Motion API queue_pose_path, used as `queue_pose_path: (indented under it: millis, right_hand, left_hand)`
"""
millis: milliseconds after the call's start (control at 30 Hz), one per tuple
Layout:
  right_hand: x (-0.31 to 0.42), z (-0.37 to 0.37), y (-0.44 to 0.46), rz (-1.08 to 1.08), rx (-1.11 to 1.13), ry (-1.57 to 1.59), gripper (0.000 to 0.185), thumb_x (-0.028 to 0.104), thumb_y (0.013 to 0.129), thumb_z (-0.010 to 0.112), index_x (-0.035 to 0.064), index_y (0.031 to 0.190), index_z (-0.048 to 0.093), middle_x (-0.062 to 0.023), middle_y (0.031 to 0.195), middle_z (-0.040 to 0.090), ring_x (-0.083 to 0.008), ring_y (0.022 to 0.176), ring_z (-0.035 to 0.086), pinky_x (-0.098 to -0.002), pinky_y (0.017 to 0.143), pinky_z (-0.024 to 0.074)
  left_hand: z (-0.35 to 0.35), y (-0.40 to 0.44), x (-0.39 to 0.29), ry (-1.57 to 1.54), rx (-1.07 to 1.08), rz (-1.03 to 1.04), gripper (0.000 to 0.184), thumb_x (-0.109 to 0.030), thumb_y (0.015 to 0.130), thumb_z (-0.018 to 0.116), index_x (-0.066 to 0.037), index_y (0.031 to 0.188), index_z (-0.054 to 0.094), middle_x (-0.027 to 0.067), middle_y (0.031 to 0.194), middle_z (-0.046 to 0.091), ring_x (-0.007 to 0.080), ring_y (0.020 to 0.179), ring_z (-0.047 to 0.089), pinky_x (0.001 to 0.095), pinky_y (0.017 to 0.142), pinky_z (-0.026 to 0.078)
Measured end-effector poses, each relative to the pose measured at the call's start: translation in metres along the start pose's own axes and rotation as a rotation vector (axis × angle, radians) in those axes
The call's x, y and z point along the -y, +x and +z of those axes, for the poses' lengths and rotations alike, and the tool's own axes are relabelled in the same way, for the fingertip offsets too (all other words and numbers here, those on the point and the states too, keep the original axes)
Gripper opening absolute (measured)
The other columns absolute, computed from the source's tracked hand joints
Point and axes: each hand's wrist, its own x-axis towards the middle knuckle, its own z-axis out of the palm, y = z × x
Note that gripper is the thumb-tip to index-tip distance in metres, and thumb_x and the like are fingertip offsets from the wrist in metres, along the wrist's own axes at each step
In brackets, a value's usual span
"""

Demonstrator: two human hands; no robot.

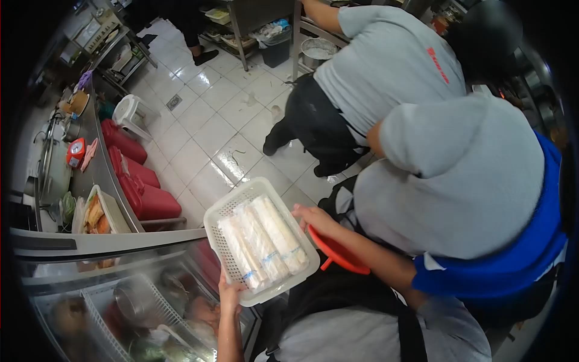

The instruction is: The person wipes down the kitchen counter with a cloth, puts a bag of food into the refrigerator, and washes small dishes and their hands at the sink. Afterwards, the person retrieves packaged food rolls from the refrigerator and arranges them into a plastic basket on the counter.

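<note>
In front of my body is a white perforated plastic basket [260, 184], tilted a little. Three long white packs [263, 241] in clear plastic, with blue bands near one end, lie side by side in it. My left hand [230, 291] grips the basket's near left corner, its fingers partly hidden beneath. At the right side, my right hand [315, 218] holds the rim, with some fingers out of sight. An orange-red plastic object [338, 251] with a curved edge shows beside my right forearm; its kind is unclear.
Two people in grey shirts [398, 54] stand close on my right. A glass-topped case [120, 308] with food lies at lower left. Behind it are a steel counter [99, 163], red bins [142, 187] and a white stool [129, 114]. Wet-looking tiles [208, 136] cover the floor.
</note>
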Motion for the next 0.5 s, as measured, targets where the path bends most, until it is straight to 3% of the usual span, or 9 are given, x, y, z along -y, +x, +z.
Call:
queue_pose_path:
  millis: [33, 133, 200, 233, 267, 300, 367, 433, 500]
  right_hand:
    - [-0.004, 0.006, 0.002, 0.022, 0.022, 0.121, 0.065, 0.06, 0.093, 0.04, 0.006, 0.118, 0.063, -0.0079, 0.073, 0.063, -0.013, 0.051, 0.052, -0.0261, 0.051, 0.0456]
    - [-0.006, -0.025, 0.027, 0.146, 0.112, 0.063, 0.07, 0.068, 0.092, 0.033, 0.0112, 0.121, 0.062, -0.0041, 0.077, 0.064, -0.0073, 0.044, 0.041, -0.0215, 0.039, 0.039]
    - [-0.039, -0.054, 0.044, 0.27, 0.065, 0.226, 0.076, 0.072, 0.089, 0.034, 0.0112, 0.129, 0.055, -0.0033, 0.077, 0.064, -0.0077, 0.042, 0.039, -0.0247, 0.042, 0.041]
    - [-0.061, -0.071, 0.048, 0.302, 0.103, 0.373, 0.074, 0.068, 0.091, 0.035, 0.0089, 0.132, 0.051, -0.0038, 0.077, 0.065, -0.0088, 0.044, 0.043, -0.0266, 0.045, 0.0417]
    - [-0.109, -0.094, 0.057, 0.359, 0.385, 0.859, 0.073, 0.064, 0.092, 0.039, 0.0069, 0.136, 0.046, -0.0061, 0.082, 0.066, -0.01, 0.049, 0.048, -0.0268, 0.047, 0.0423]
    - [-0.136, -0.105, 0.059, 0.35, 0.454, 0.883, 0.071, 0.061, 0.093, 0.042, 0.0061, 0.139, 0.042, -0.0086, 0.089, 0.067, -0.0143, 0.058, 0.057, -0.0279, 0.051, 0.0458]
    - [-0.095, -0.064, -0.001, 0.38, 0.308, 0.974, 0.073, 0.058, 0.094, 0.041, 0.0051, 0.143, 0.035, -0.0115, 0.096, 0.067, -0.0243, 0.071, 0.064, -0.0296, 0.059, 0.05]
    - [-0.149, -0.065, -0.005, 0.388, 0.13, 1.028, 0.07, 0.054, 0.094, 0.044, 0.0036, 0.142, 0.034, -0.0139, 0.092, 0.065, -0.0237, 0.07, 0.063, -0.0309, 0.057, 0.048]
    - [-0.158, -0.054, -0.012, 0.412, 0.204, 1.152, 0.069, 0.052, 0.093, 0.047, 0.0023, 0.139, 0.036, -0.0158, 0.091, 0.063, -0.0244, 0.07, 0.062, -0.0327, 0.057, 0.0476]
  left_hand:
    - [-0.008, 0.003, 0.0, -0.014, 0.012, -0.008, 0.094, 0.015, 0.056, 0.042, -0.007, 0.147, 0.031, 0.0123, 0.129, 0.054, 0.0235, 0.109, 0.058, 0.0271, 0.081, 0.05]
    - [-0.029, 0.016, 0.008, -0.084, 0.019, 0.037, 0.097, 0.016, 0.055, 0.041, -0.007, 0.149, 0.029, 0.0134, 0.132, 0.053, 0.0243, 0.11, 0.057, 0.026, 0.079, 0.05]
    - [-0.035, 0.016, 0.003, -0.021, -0.021, 0.029, 0.098, 0.017, 0.055, 0.04, -0.007, 0.149, 0.028, 0.0135, 0.132, 0.052, 0.0235, 0.11, 0.057, 0.0247, 0.075, 0.05]
    - [-0.035, 0.01, -0.001, -0.006, -0.065, 0.026, 0.099, 0.017, 0.055, 0.04, -0.007, 0.15, 0.027, 0.0136, 0.132, 0.052, 0.0232, 0.11, 0.057, 0.024, 0.073, 0.05]
    - [-0.034, -0.001, -0.022, 0.035, -0.097, -0.032, 0.098, 0.017, 0.056, 0.04, -0.007, 0.15, 0.026, 0.0133, 0.133, 0.052, 0.0217, 0.108, 0.057, 0.022, 0.067, 0.049]
    - [-0.046, -0.003, -0.019, -0.024, -0.125, 0.022, 0.096, 0.017, 0.058, 0.041, -0.007, 0.15, 0.025, 0.013, 0.135, 0.051, 0.0194, 0.102, 0.059, 0.0216, 0.064, 0.048]
    - [-0.081, -0.008, -0.019, -0.082, -0.145, 0.036, 0.094, 0.017, 0.06, 0.041, -0.007, 0.15, 0.025, 0.013, 0.138, 0.048, 0.0168, 0.099, 0.059, 0.0208, 0.062, 0.047]
    - [-0.11, -0.022, -0.045, -0.103, -0.135, 0.025, 0.094, 0.018, 0.061, 0.041, -0.007, 0.15, 0.026, 0.0121, 0.139, 0.048, 0.0158, 0.101, 0.059, 0.0206, 0.063, 0.047]
    - [-0.131, -0.039, -0.077, -0.1, -0.114, 0.022, 0.093, 0.018, 0.062, 0.041, -0.008, 0.15, 0.027, 0.0111, 0.14, 0.047, 0.0151, 0.103, 0.058, 0.0203, 0.064, 0.047]
